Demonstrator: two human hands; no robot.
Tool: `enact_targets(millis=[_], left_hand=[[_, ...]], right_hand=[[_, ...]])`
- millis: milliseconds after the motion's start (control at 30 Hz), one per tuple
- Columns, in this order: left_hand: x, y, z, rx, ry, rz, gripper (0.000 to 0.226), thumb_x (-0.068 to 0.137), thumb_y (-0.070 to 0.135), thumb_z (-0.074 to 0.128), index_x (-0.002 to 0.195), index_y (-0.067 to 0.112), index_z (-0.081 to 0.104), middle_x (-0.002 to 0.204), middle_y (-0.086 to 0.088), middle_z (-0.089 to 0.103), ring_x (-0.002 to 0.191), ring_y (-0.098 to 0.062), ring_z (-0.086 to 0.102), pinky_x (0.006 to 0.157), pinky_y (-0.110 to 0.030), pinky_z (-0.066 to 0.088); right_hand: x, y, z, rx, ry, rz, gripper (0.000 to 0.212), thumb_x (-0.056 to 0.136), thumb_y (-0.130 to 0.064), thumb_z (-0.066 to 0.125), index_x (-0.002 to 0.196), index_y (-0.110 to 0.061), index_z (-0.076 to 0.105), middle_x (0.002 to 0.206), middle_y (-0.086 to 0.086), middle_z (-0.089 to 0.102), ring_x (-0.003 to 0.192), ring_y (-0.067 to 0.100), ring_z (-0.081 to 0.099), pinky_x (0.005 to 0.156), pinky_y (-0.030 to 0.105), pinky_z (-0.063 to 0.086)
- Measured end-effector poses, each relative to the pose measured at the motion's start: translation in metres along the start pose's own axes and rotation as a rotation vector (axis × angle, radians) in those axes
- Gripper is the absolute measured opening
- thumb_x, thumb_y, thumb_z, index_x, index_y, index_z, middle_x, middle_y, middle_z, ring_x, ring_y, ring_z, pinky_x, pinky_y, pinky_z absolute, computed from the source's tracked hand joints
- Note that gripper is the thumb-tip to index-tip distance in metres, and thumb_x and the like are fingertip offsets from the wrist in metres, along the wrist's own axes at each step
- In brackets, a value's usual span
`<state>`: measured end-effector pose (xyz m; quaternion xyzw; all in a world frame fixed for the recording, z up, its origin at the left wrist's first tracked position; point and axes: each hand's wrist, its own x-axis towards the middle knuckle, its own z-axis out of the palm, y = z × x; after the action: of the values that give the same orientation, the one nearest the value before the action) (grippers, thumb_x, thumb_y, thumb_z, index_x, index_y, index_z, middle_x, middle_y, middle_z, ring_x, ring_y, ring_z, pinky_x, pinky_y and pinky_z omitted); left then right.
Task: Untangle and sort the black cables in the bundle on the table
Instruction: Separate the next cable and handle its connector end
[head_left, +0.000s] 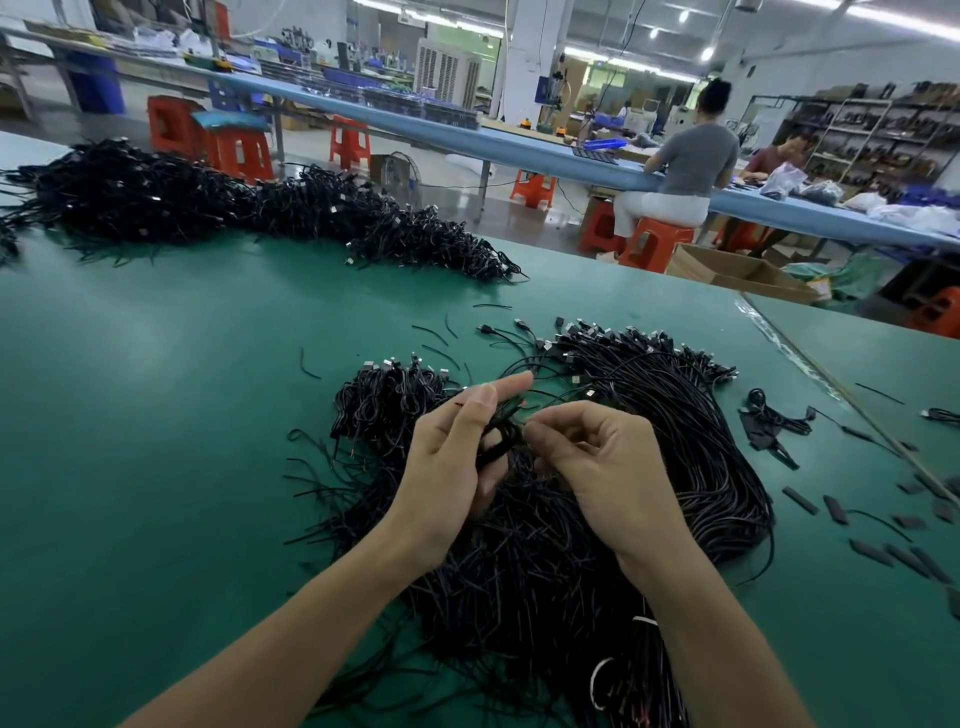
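A tangled bundle of thin black cables (519, 545) lies on the green table (156, 441) in front of me. To its right, a combed-out sheaf of cables (691, 415) curves away with its metal plugs lined up at the far end. My left hand (447, 467) holds a small knot of black cables (498, 436) between thumb and fingers, index finger stretched out. My right hand (608, 462) pinches a strand of that same knot with thumb and fingertips, just above the bundle.
A long heap of more black cables (249, 208) lies across the far side of the table. Short black sleeve pieces (883, 545) and stray cable offcuts are scattered at the right. Two people sit at a blue bench (519, 140) beyond, among orange stools.
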<state>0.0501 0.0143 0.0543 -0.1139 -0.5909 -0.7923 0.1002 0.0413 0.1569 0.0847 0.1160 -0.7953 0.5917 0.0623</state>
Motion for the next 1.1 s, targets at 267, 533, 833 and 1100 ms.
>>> enact_targets(millis=[267, 533, 833, 1100], left_hand=[[-0.002, -0.004, 0.001, -0.015, -0.006, -0.088, 0.047, 0.092, 0.057, 0.041, 0.102, 0.030, 0.078, 0.044, 0.002, 0.046, 0.034, -0.008, 0.034, 0.040, -0.016, 0.027], [0.004, -0.003, 0.002, 0.038, 0.136, -0.063, 0.064, 0.103, 0.053, 0.028, 0.086, 0.020, 0.079, 0.041, -0.002, 0.042, 0.033, -0.013, 0.030, 0.038, -0.017, 0.027], [0.006, -0.002, 0.001, -0.005, 0.185, -0.105, 0.065, 0.103, 0.056, 0.030, 0.085, 0.017, 0.079, 0.044, 0.000, 0.037, 0.036, -0.011, 0.026, 0.038, -0.019, 0.027], [0.006, -0.007, -0.002, 0.037, 0.124, -0.169, 0.063, 0.100, 0.058, 0.039, 0.051, 0.022, 0.059, 0.047, 0.001, 0.036, 0.036, -0.011, 0.027, 0.037, -0.019, 0.026]], right_hand=[[-0.004, -0.009, 0.002, -0.091, -0.225, -0.102, 0.021, 0.090, 0.001, 0.065, 0.095, -0.013, 0.079, 0.091, -0.004, 0.077, 0.087, 0.017, 0.074, 0.085, 0.042, 0.058], [-0.010, -0.015, -0.003, -0.332, -0.119, -0.050, 0.011, 0.080, -0.018, 0.081, 0.084, -0.026, 0.073, 0.074, -0.016, 0.071, 0.068, 0.000, 0.066, 0.062, 0.013, 0.049], [-0.016, -0.013, 0.009, -0.418, -0.072, -0.113, 0.016, 0.092, -0.014, 0.067, 0.079, -0.023, 0.066, 0.065, -0.012, 0.057, 0.061, -0.001, 0.051, 0.058, 0.011, 0.038], [-0.014, -0.014, 0.014, -0.656, -0.151, -0.279, 0.015, 0.100, -0.019, 0.051, 0.100, -0.021, 0.067, 0.099, -0.012, 0.055, 0.091, 0.010, 0.057, 0.082, 0.035, 0.051]])
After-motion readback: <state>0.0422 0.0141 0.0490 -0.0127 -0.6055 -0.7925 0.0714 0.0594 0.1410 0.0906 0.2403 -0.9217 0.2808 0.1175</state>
